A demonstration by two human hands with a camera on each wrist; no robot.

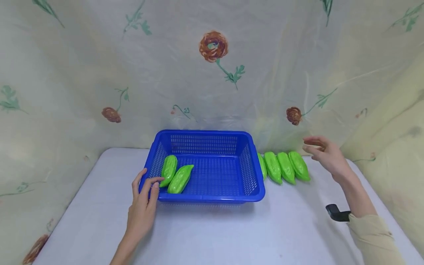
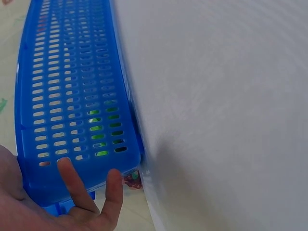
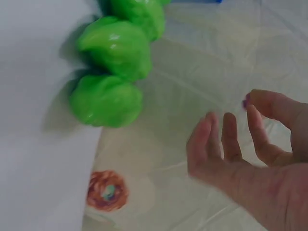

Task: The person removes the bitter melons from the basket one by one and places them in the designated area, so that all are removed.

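Observation:
A blue plastic basket with slotted walls stands on the table. My left hand grips its front left corner, some fingers over the rim; in the left wrist view, two fingertips press the outer wall. Inside, near that hand, lie two glossy green bitter melons, side by side. To the right of the basket several more bitter melons form a row, the leftmost partly hidden by the basket wall. My right hand hovers right of this row, fingers loosely bent, holding nothing and apart from the melons.
A white table carries everything. Behind it and at both sides hangs a pale sheet with printed flowers, close to the table's back edge. A black strap piece juts from the right wrist by the beige sleeve.

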